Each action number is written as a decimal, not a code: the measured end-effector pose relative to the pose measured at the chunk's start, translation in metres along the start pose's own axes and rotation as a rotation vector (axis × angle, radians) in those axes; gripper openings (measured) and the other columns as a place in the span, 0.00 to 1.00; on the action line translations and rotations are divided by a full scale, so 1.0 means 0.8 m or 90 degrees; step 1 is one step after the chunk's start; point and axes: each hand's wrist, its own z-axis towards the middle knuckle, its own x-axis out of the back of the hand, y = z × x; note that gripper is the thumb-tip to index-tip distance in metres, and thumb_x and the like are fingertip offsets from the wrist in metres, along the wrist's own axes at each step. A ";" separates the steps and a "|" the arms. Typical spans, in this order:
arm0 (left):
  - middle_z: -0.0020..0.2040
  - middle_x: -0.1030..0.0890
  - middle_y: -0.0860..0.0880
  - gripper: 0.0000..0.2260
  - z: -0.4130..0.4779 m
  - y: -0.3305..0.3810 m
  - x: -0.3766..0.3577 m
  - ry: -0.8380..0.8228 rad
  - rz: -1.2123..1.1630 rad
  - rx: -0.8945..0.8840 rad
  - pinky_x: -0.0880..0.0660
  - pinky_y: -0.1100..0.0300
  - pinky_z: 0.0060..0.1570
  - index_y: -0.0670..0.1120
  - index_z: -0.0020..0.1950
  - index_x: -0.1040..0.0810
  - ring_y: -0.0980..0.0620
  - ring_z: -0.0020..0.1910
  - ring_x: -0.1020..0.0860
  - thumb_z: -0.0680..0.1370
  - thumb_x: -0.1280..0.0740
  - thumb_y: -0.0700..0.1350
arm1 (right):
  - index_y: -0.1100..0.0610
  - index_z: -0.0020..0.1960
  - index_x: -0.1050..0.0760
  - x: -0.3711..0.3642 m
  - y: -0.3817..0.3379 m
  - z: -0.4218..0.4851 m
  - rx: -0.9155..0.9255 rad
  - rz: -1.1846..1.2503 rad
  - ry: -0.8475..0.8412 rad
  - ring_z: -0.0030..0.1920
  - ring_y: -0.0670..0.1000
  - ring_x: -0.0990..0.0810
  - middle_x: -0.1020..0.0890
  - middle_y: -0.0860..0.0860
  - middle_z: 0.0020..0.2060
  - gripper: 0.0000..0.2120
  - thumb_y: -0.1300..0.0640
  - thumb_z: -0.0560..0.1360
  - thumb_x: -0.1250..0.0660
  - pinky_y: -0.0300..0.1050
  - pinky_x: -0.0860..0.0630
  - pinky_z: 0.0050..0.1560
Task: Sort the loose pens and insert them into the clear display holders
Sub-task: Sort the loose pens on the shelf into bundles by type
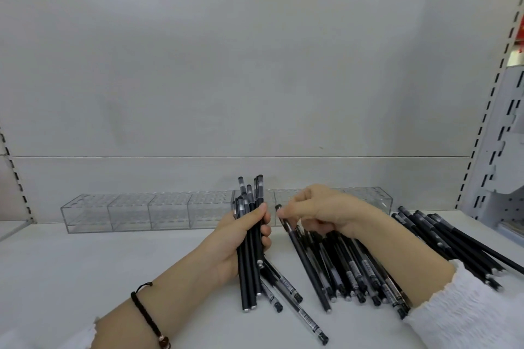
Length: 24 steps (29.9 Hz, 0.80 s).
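My left hand (241, 238) grips a bundle of several black pens (249, 235), held upright with their caps up. Just to its right, my right hand (320, 212) pinches the top end of one black pen (304, 261) that slants down onto the shelf. Under my right wrist lies a pile of loose black pens (357, 272). A few more loose pens (286, 289) lie below my left hand. A row of clear display holders (147, 211) stands along the back of the shelf and continues behind both hands to the right end (374, 197); no pens stand in the visible cells.
Another heap of black pens (453, 241) lies at the right of the white shelf (113, 269). A grey back panel rises behind the holders. Slotted shelf uprights (482, 127) stand at the right, and one at the left edge.
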 end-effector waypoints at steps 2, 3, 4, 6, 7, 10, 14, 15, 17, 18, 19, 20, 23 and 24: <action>0.32 0.23 0.46 0.09 0.000 0.000 0.000 0.012 0.017 -0.002 0.23 0.63 0.28 0.40 0.38 0.23 0.52 0.28 0.23 0.70 0.27 0.44 | 0.55 0.34 0.24 0.003 0.001 0.001 0.023 0.112 0.010 0.19 0.42 0.35 0.23 0.46 0.23 0.11 0.53 0.73 0.28 0.33 0.44 0.19; 0.32 0.23 0.45 0.08 0.000 0.000 0.000 0.021 0.010 -0.004 0.22 0.62 0.29 0.39 0.40 0.23 0.50 0.30 0.21 0.71 0.27 0.43 | 0.56 0.37 0.23 0.003 0.001 0.002 0.030 0.149 0.021 0.20 0.42 0.35 0.21 0.46 0.25 0.09 0.53 0.72 0.28 0.34 0.44 0.19; 0.32 0.22 0.45 0.07 0.000 0.000 -0.001 0.028 -0.006 -0.005 0.20 0.60 0.31 0.38 0.42 0.24 0.48 0.34 0.18 0.73 0.28 0.41 | 0.57 0.39 0.22 0.002 0.001 0.004 0.035 0.174 0.037 0.20 0.42 0.35 0.19 0.48 0.28 0.09 0.53 0.72 0.27 0.34 0.43 0.19; 0.34 0.20 0.43 0.06 -0.002 -0.001 -0.003 0.027 -0.020 0.003 0.18 0.55 0.35 0.37 0.46 0.24 0.42 0.40 0.15 0.76 0.31 0.39 | 0.57 0.40 0.20 0.000 0.003 0.007 0.045 0.200 0.072 0.22 0.43 0.35 0.16 0.51 0.35 0.09 0.51 0.70 0.26 0.34 0.43 0.20; 0.36 0.19 0.42 0.06 -0.003 -0.001 -0.005 0.016 -0.012 0.016 0.17 0.54 0.37 0.36 0.47 0.24 0.41 0.43 0.15 0.77 0.31 0.39 | 0.56 0.39 0.19 -0.001 0.004 0.009 0.048 0.204 0.088 0.22 0.44 0.35 0.15 0.52 0.37 0.09 0.51 0.70 0.26 0.35 0.43 0.20; 0.47 0.16 0.35 0.12 -0.007 -0.001 -0.006 -0.024 0.004 0.069 0.17 0.54 0.36 0.31 0.53 0.22 0.41 0.45 0.15 0.78 0.32 0.41 | 0.55 0.39 0.19 -0.005 0.006 0.012 0.053 0.208 0.116 0.23 0.44 0.34 0.15 0.53 0.39 0.08 0.50 0.70 0.26 0.35 0.43 0.19; 0.50 0.16 0.37 0.15 -0.006 -0.003 -0.005 -0.058 -0.008 0.076 0.19 0.56 0.34 0.33 0.59 0.22 0.43 0.42 0.15 0.77 0.32 0.43 | 0.57 0.43 0.19 -0.009 0.008 0.012 0.066 0.180 0.119 0.22 0.42 0.32 0.14 0.54 0.41 0.07 0.53 0.73 0.27 0.35 0.42 0.19; 0.48 0.16 0.39 0.16 -0.005 -0.004 -0.005 -0.070 -0.007 0.071 0.19 0.56 0.34 0.34 0.58 0.22 0.44 0.39 0.16 0.76 0.31 0.43 | 0.58 0.44 0.19 -0.009 0.008 0.012 0.073 0.172 0.116 0.22 0.42 0.32 0.14 0.53 0.41 0.07 0.53 0.73 0.28 0.35 0.42 0.19; 0.40 0.19 0.43 0.15 -0.004 -0.005 -0.005 -0.093 -0.014 0.062 0.22 0.58 0.31 0.37 0.54 0.23 0.48 0.32 0.20 0.72 0.28 0.44 | 0.59 0.45 0.19 -0.008 0.008 0.011 0.087 0.145 0.113 0.23 0.43 0.32 0.15 0.51 0.38 0.09 0.52 0.73 0.28 0.35 0.41 0.20; 0.37 0.21 0.44 0.15 -0.003 -0.005 -0.005 -0.094 -0.022 0.059 0.23 0.59 0.29 0.39 0.52 0.24 0.50 0.29 0.23 0.70 0.27 0.44 | 0.58 0.44 0.19 -0.006 0.007 0.010 0.092 0.115 0.116 0.23 0.43 0.31 0.15 0.50 0.37 0.09 0.51 0.73 0.28 0.35 0.40 0.20; 0.35 0.23 0.46 0.15 -0.002 -0.005 -0.005 -0.088 -0.030 0.055 0.25 0.60 0.27 0.41 0.49 0.25 0.52 0.27 0.26 0.68 0.25 0.45 | 0.56 0.42 0.19 -0.004 0.008 0.009 0.091 0.070 0.123 0.24 0.44 0.31 0.16 0.49 0.36 0.10 0.49 0.73 0.28 0.36 0.38 0.22; 0.33 0.25 0.47 0.16 -0.001 -0.004 -0.005 -0.078 -0.035 0.050 0.26 0.61 0.25 0.42 0.48 0.26 0.53 0.26 0.28 0.66 0.25 0.45 | 0.56 0.41 0.20 -0.002 0.009 0.009 0.083 0.014 0.131 0.24 0.44 0.30 0.16 0.48 0.34 0.11 0.48 0.72 0.27 0.36 0.36 0.23; 0.32 0.25 0.47 0.16 0.000 -0.003 -0.003 -0.044 -0.038 0.038 0.28 0.62 0.24 0.42 0.46 0.27 0.53 0.24 0.29 0.65 0.24 0.44 | 0.60 0.39 0.19 0.001 0.015 0.009 0.036 -0.167 0.129 0.27 0.48 0.29 0.18 0.52 0.32 0.14 0.49 0.71 0.27 0.39 0.32 0.29; 0.32 0.25 0.47 0.15 0.000 -0.003 -0.002 -0.032 -0.035 0.033 0.27 0.62 0.24 0.42 0.46 0.28 0.53 0.24 0.29 0.66 0.25 0.44 | 0.61 0.40 0.19 0.000 0.017 0.009 0.020 -0.224 0.118 0.27 0.48 0.29 0.19 0.53 0.32 0.14 0.49 0.71 0.26 0.39 0.32 0.30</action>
